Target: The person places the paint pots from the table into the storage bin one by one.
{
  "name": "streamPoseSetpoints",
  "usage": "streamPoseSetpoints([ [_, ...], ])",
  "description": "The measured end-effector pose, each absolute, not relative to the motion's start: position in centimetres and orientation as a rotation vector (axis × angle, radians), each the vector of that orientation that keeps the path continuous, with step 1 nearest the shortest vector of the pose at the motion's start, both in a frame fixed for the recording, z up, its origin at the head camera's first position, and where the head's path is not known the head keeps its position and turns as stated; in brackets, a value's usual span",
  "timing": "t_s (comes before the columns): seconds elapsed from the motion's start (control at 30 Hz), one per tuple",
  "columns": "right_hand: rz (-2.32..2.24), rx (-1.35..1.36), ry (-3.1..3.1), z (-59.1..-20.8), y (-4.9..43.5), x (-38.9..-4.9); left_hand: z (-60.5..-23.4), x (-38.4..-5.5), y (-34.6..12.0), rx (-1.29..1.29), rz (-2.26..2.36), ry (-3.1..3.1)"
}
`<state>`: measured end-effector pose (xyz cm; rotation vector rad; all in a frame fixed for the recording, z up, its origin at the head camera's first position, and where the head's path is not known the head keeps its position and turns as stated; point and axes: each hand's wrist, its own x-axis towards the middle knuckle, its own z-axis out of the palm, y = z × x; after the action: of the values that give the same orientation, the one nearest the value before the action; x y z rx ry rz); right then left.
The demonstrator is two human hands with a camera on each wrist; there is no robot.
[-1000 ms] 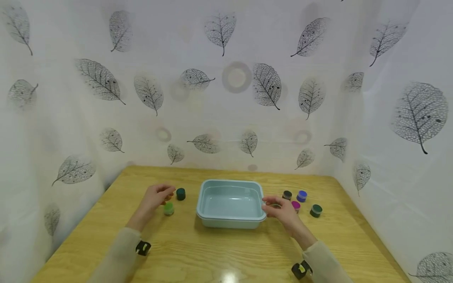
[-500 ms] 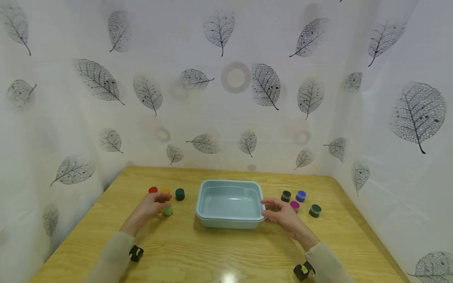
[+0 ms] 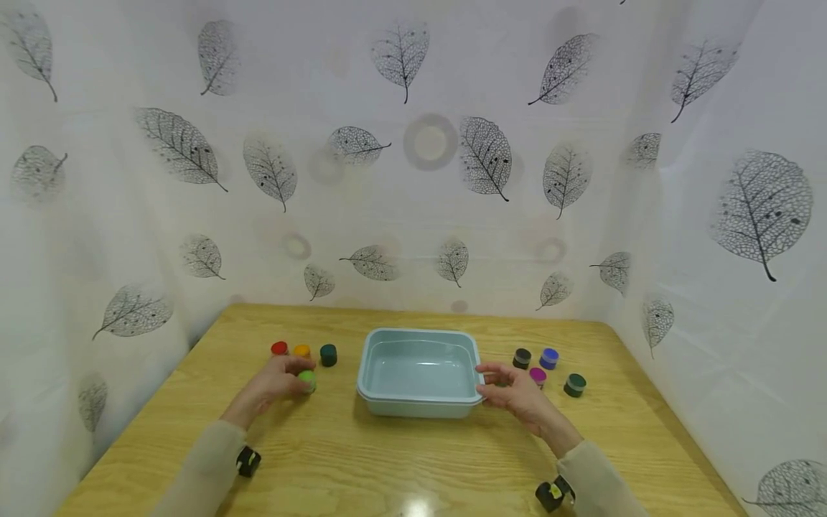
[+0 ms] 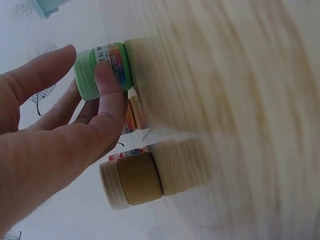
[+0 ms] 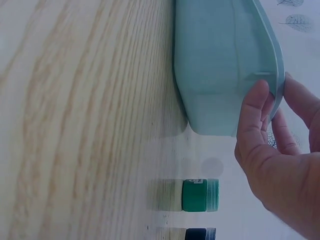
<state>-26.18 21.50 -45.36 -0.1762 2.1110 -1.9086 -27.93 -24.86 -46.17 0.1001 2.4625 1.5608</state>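
Observation:
My left hand (image 3: 272, 385) reaches low to a light green paint jar (image 4: 109, 68), thumb by its lid and a finger across its label. In the left wrist view the jar's base is at the wood. An orange paint jar (image 3: 301, 350), a red one (image 3: 279, 348) and a dark teal one (image 3: 328, 355) stand just behind. A brown paint jar (image 4: 138, 179) is nearer my wrist, hidden by the hand in the head view. My right hand (image 3: 525, 399) has its thumb and fingers spread, fingertips right at the right rim of a pale blue plastic basin (image 3: 420, 408).
Right of the basin stand a black jar (image 3: 522, 358), a blue jar (image 3: 549, 358), a magenta jar (image 3: 538, 376) and a dark green jar (image 3: 575, 385). A leaf-print curtain (image 3: 388, 215) closes off the back and sides of the wooden table (image 3: 362, 474).
My left hand has drawn back left and down from above the jars to the light green jar, uncovering the red and orange jars. My right hand stays at the basin's rim, its fingers slightly wider.

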Motion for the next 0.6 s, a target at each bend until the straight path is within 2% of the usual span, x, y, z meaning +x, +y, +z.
streamPoseSetpoints([
  [0.37, -1.890, -0.195, 2.115, -45.35, 21.58, -26.21, -46.02, -28.24, -24.73, 0.061, 1.403, 2.564],
  [0.6, -1.889, -0.205, 2.099, -45.31, 21.74, -26.25, -45.43, -28.16, -25.04, 0.239, 1.502, 2.456],
])
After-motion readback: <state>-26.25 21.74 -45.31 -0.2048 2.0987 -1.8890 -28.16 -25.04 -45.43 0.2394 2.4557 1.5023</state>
